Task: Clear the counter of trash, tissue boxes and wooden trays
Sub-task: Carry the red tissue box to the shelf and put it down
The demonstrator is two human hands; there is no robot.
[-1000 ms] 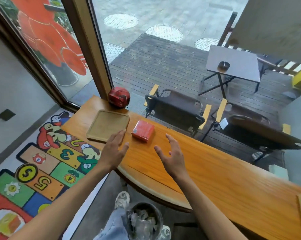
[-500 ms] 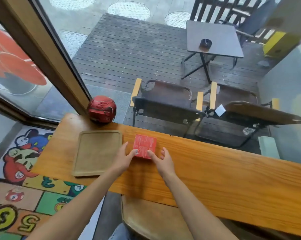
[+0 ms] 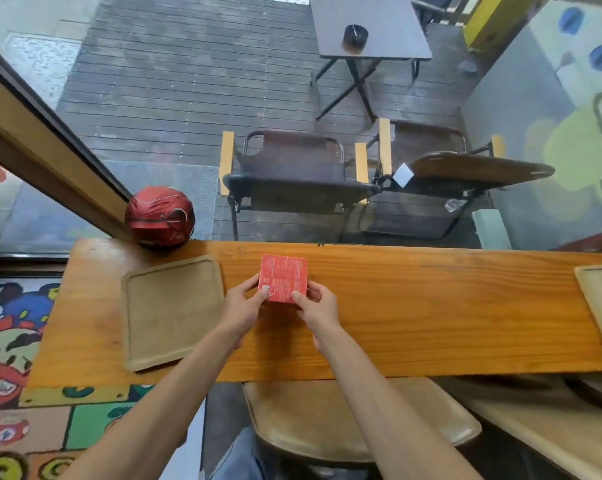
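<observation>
Running left to right across the view, the wooden bench (image 3: 431,317) carries everything that matters here; its long axis lies crosswise to the person, window side far, stool side near

Wooden tray (image 3: 173,311), large, lies flat on the bench left of centre, just beside the left hand, long side running away from the person. Second tray (image 3: 601,299) at the far right edge, cut off by the frame, well apart from both hands

Red helmet (image 3: 159,216) sits at the far left corner against the window frame, behind the near tray. Not on the task's list as worded

Red tissue box (image 3: 283,277), roughly square on top, sits at bench centre, directly ahead of the person, between the two trays but much nearer the left one. Cannot tell whether it touches the bench or is just lifted

Left hand (image 3: 246,306) pinches the box at its near left corner, thumb on top. Right hand (image 3: 318,306) pinches the near right corner likewise. Both hands clamped on the box, one each side, equally near

Judgement: box is symmetrically held from the near edge, so the lift should come straight up and back toward the body; the left tray is the next closest item, within reach of the left hand
</observation>
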